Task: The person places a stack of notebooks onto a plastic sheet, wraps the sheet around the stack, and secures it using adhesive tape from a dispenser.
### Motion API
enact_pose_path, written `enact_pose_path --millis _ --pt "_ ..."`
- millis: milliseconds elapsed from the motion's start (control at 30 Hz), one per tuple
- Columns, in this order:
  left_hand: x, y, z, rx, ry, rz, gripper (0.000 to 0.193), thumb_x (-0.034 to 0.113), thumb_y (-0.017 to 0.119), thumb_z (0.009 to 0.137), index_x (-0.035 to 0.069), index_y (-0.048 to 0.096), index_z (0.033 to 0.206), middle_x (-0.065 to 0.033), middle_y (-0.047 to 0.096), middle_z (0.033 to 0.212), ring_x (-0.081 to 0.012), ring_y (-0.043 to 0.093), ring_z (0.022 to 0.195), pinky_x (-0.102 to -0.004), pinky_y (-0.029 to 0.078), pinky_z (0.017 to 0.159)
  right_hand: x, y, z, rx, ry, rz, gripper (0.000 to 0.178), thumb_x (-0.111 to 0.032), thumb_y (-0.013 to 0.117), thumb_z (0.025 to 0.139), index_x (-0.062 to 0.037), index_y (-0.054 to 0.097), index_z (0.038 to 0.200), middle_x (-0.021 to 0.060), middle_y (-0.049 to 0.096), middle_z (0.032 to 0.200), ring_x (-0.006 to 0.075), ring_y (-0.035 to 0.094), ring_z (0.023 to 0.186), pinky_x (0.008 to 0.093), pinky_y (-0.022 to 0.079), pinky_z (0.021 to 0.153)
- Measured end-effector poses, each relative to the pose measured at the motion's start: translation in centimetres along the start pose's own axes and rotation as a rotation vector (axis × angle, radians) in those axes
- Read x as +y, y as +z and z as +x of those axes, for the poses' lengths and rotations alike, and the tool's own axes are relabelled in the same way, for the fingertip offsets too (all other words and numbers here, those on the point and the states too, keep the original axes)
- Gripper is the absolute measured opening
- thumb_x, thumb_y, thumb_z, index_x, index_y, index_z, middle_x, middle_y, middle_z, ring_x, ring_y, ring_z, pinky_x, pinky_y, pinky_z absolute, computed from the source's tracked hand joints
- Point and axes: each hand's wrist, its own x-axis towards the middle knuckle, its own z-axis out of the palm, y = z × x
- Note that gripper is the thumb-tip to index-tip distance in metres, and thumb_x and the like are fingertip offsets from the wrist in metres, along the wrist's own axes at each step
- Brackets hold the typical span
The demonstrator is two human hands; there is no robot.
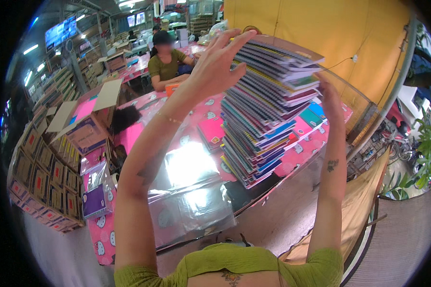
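Observation:
A tall, leaning stack of spiral notebooks (268, 100) stands on the table in front of me, coils toward the left and page edges toward the right. At its upper left is my left hand (222, 60), fingers stretched and apart, fingertips over the top edge and thumb by the coils. My right hand (331, 98) lies along the page edges on the other side, fingers extended and partly hidden by the stack. Beside the stack lie a pink notebook (210, 131) and teal notebooks (312, 115). Clear plastic sleeves (196, 210) cover the near table edge.
The table has a pink patterned cover (102, 234). On the left are an open carton (86, 134), a purple packet (95, 201) and stacked cartons (38, 174). A co-worker (165, 62) sits across the table. A yellow wall (316, 24) rises behind the stack.

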Motion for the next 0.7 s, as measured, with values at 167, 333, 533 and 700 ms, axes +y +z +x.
enact_pose_path --millis 167,333,533,700 --pt "-1.2 2.6 3.2 -0.223 0.091 -0.003 0.076 0.009 0.069 0.074 0.016 0.042 0.144 -0.0145 0.044 0.144 -0.0360 0.039 0.137 -0.0453 0.029 0.115 -1.7 0.8 1.8 -0.108 0.000 -0.029 0.040 -0.031 0.054 0.094 -0.0053 0.062 0.123 0.0063 0.066 0.116 0.0155 0.056 0.110 0.0296 0.040 0.093" --pt "-1.3 2.1 3.5 -0.273 0.065 -0.042 0.073 0.010 0.075 0.073 0.015 0.046 0.140 -0.0113 0.051 0.137 -0.0342 0.044 0.132 -0.0438 0.035 0.112 -2.7 0.8 2.6 -0.104 0.057 -0.028 0.036 -0.023 0.060 0.091 -0.0023 0.063 0.121 0.0071 0.067 0.112 0.0151 0.059 0.105 0.0277 0.041 0.090" --pt "-1.6 3.1 3.6 -0.242 0.047 -0.071 0.074 0.014 0.078 0.076 0.016 0.045 0.143 -0.0123 0.049 0.143 -0.0334 0.042 0.135 -0.0451 0.032 0.113 -3.8 -0.3 3.9 -0.213 -0.053 -0.433 0.041 -0.012 0.064 0.088 0.0032 0.059 0.126 0.0077 0.067 0.106 0.0161 0.063 0.099 0.0308 0.047 0.086" --pt "-3.1 2.9 2.5 -0.132 0.041 -0.164 0.075 0.015 0.074 0.082 0.009 0.038 0.148 -0.0132 0.047 0.145 -0.0316 0.041 0.136 -0.0433 0.028 0.114 -6.4 2.4 2.4 -0.229 -0.124 0.022 0.059 0.002 0.070 0.081 0.0007 0.048 0.136 0.0115 0.062 0.110 0.0187 0.063 0.102 0.0278 0.050 0.088"
